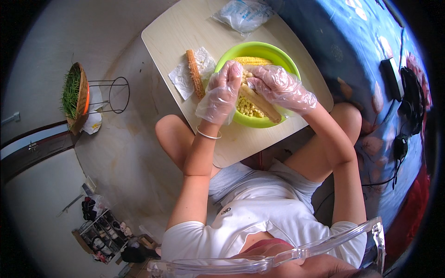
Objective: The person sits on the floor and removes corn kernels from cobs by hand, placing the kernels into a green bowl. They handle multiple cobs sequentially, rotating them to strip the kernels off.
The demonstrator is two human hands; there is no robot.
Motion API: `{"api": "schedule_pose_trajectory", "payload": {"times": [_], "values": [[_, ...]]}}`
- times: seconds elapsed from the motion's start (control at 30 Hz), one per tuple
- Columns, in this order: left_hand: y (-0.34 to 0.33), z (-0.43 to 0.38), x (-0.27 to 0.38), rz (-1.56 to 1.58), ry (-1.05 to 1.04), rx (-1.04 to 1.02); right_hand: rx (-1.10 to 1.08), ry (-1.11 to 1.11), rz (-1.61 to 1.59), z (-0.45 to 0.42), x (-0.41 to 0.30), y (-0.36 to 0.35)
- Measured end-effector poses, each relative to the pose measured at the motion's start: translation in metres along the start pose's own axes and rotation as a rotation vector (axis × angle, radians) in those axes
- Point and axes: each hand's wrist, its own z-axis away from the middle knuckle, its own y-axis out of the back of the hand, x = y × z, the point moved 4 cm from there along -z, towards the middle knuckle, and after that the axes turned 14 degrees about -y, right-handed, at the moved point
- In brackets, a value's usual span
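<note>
My left hand (225,88) and my right hand (280,85), both in clear plastic gloves, meet over a lime-green bowl (295,62). Between them they grip a partly stripped corn cob (260,103); its bare lower end slants down to the right. Pale kernels show at the upper end, between my fingers, which partly hide it. Loose corn kernels (248,107) lie in the bowl beneath the cob. Along the bowl's far side rests a yellow ear of corn (253,61). A bare orange-brown cob (195,74) lies on a white paper towel (179,81) left of the bowl.
The bowl stands on a small pale wooden table (170,34) over my legs. A clear plastic bag (243,15) sits at its far edge. Blue patterned fabric (323,45) with black cables (412,100) is on the right. At left, a wire stand (119,95) stands near a basket of greens (73,93).
</note>
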Motion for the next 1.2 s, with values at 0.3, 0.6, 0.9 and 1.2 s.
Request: {"api": "schedule_pose_trajectory", "payload": {"times": [0.3, 0.6, 0.9, 1.2], "values": [[-0.003, 0.014, -0.007, -0.613, -0.519, -0.055, 0.066, -0.056, -0.281, 0.002, -0.01, 0.009], [-0.002, 0.004, -0.011, -0.238, -0.162, -0.138, 0.098, 0.041, -0.223, 0.002, -0.012, 0.011], [0.002, 0.0, -0.016, -0.058, 0.031, 0.026, -0.058, -0.039, -0.302, -0.001, 0.001, 0.012], [-0.002, 0.001, -0.017, 0.031, 0.031, 0.071, -0.164, -0.107, -0.302, -0.002, -0.003, 0.017]]}}
